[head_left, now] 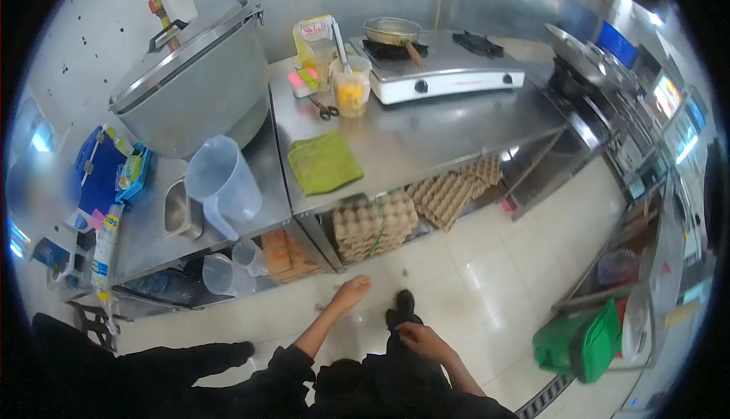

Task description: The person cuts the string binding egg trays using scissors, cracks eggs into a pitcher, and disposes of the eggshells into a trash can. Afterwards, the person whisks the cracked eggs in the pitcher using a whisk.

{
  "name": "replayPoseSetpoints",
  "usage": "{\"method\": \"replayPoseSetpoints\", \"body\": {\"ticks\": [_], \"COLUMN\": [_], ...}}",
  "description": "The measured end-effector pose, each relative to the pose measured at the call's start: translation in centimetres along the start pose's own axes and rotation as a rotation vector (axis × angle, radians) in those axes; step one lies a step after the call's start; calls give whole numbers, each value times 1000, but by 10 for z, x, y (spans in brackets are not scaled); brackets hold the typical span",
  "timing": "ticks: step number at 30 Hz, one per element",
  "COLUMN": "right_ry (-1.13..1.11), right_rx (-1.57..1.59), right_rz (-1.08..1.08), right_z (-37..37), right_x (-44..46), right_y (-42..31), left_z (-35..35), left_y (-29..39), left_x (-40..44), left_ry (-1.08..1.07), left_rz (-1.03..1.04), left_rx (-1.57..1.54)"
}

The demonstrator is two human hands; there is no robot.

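Hands hang low over the tile floor, just out from the counter [456,126]. Left hand [351,295] has its fingers curled in, though I can't tell if it's fully closed; right hand [426,341] is bent loosely near a dark shoe [407,303], and same deal, can't tell how closed it is from up here. Closest stuff to the left hand is the egg trays [357,230], piled on the shelf below the counter, with a bit of green string on the left pile. Up top, a green cloth [325,162] lies near the front edge. Behind it there's a jug [353,107] with something yellow inside and a whisk [340,46] standing in it, plus scissors [327,110] just beside it on the left. Stove [449,84] sits right of the jug, with a pan [391,37] on its left burner. Further left you've got a big lidded pot [198,88], and in front of it a pitcher [220,172] right by a steel tin [182,210]. Green bin [578,343] is on the floor over to the right.
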State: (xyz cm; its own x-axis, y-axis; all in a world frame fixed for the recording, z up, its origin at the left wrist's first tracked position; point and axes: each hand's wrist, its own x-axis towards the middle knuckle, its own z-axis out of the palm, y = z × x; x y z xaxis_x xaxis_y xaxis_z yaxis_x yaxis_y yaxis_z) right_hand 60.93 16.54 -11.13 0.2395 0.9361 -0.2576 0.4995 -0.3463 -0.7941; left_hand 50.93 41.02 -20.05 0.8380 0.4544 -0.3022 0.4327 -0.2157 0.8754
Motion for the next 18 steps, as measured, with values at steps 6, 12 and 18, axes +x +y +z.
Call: {"method": "replayPoseSetpoints", "body": {"ticks": [6, 12, 18], "right_ry": [360, 343, 493], "right_rx": [-11, -397, -580], "right_rz": [-336, -243, -192], "right_z": [-155, -159, -157], "right_x": [181, 455, 562], "right_y": [-75, -116, -125], "left_z": [-14, -4, 9], "left_y": [-7, -29, -33], "left_x": [129, 193, 234], "left_ry": [224, 422, 644], "left_rz": [-122, -136, 168], "left_rx": [57, -72, 243]}}
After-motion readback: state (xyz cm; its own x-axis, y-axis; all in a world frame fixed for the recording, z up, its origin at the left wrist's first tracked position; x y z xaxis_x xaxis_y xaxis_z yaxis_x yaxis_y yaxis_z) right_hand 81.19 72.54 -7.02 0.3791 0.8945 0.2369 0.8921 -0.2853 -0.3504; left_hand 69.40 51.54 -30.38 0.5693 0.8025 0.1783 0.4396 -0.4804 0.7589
